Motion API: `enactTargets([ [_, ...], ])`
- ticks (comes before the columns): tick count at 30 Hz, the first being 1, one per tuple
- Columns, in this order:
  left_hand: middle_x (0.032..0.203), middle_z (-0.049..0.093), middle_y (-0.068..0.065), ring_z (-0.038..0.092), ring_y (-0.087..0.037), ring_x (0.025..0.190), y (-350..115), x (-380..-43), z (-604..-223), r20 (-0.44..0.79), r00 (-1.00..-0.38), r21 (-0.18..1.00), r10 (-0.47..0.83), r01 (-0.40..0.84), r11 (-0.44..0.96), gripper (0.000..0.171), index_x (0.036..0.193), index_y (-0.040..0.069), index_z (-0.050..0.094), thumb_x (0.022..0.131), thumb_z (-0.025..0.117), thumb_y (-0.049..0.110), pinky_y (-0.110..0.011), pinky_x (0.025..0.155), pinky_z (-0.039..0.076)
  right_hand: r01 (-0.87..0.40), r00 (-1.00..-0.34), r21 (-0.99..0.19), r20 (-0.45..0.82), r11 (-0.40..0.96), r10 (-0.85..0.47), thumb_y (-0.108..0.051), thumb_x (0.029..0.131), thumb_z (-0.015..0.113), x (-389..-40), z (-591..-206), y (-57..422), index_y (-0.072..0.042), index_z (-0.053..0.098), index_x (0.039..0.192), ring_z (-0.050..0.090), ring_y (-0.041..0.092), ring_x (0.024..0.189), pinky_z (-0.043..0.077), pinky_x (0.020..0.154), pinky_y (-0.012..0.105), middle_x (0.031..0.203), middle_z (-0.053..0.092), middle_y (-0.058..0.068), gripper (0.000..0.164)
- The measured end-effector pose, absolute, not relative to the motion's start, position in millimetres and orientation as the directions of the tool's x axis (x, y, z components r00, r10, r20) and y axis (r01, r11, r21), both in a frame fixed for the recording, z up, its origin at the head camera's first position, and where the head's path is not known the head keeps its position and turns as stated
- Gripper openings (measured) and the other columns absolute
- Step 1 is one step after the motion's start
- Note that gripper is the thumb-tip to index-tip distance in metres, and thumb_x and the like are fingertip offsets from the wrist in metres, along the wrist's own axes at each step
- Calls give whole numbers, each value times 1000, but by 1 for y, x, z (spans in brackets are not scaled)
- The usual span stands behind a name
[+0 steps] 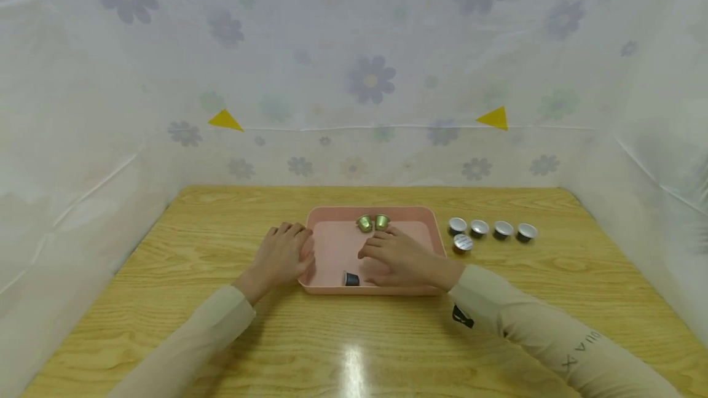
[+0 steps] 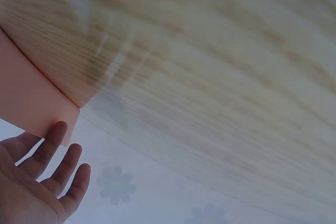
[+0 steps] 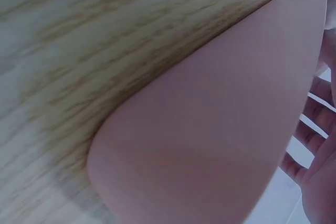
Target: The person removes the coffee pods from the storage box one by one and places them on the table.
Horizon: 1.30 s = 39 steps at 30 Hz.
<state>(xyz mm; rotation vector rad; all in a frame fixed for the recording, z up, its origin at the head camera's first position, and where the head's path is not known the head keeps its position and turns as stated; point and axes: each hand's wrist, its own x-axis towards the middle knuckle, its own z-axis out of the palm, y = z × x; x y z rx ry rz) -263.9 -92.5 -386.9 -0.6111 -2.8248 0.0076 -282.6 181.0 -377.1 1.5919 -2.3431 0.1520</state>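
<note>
A pink tray (image 1: 332, 214) stands in the middle of the table. At its left side, my left hand (image 1: 283, 255) straddles the rim; in the left wrist view the thumb goes behind the wall and the index fingertip rests on the outer face. My right hand (image 1: 402, 258) hangs over the tray's right half, fingers spread and slightly bent, holding nothing. A dark coffee capsule (image 1: 351, 279) lies on its side by the front wall, close to the right thumb. Two green-gold coffee capsules, one left (image 1: 364, 223) and one right (image 1: 381, 221), lie near the back wall.
Right of the tray several dark coffee capsules (image 1: 503, 230) stand lid up in a row, with another capsule (image 1: 463, 243) in front, its lid patterned. A small black object (image 1: 463, 317) shows beneath the right sleeve. Flowered sheeting (image 1: 354, 152) encloses the wooden table (image 1: 243, 207).
</note>
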Motion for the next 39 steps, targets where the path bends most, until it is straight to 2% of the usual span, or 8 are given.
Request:
enactTargets([
  [4, 113, 60, -7, 54, -28, 105, -92, -264, -386, 246, -878, -61, 410, 408, 911, 39, 114, 10, 61, 84, 56, 35, -45, 87, 45, -925, -353, 40, 285, 379, -891, -42, 82, 63, -283, -374, 177, -17, 63, 106, 55, 13, 101, 39, 96, 39, 103, 63, -7, 35],
  [20, 115, 59, -6, 53, -28, 106, -92, -263, -385, 224, -888, -60, 402, 399, 915, 40, 116, 11, 60, 85, 55, 35, -45, 88, 44, -919, -395, -71, 181, 388, -901, -46, 84, 58, -285, -371, 160, -19, 62, 109, 55, 10, 102, 42, 93, 38, 106, 62, -9, 37],
  [26, 115, 59, -6, 53, -27, 107, -92, -263, -386, 220, -889, -68, 403, 398, 915, 40, 116, 11, 60, 85, 54, 36, -45, 88, 44, -921, -391, -74, 150, 384, -908, -48, 84, 58, -286, -372, 156, -21, 62, 109, 54, 8, 100, 41, 95, 37, 106, 61, -10, 37],
  [33, 116, 59, -5, 52, -27, 107, -92, -263, -385, 213, -892, -71, 400, 394, 916, 40, 117, 12, 59, 85, 54, 36, -45, 89, 44, -939, -344, -58, 170, 339, -924, -45, 81, 62, -287, -374, 151, -21, 62, 107, 53, 9, 95, 43, 89, 34, 104, 61, -10, 36],
  [39, 116, 58, -5, 53, -27, 107, -92, -263, -384, 213, -890, -74, 402, 396, 915, 40, 117, 12, 59, 85, 54, 36, -45, 88, 44, -924, -378, -93, 87, 371, -922, -42, 82, 63, -284, -369, 148, -21, 62, 110, 54, 9, 100, 40, 93, 37, 107, 61, -10, 35],
])
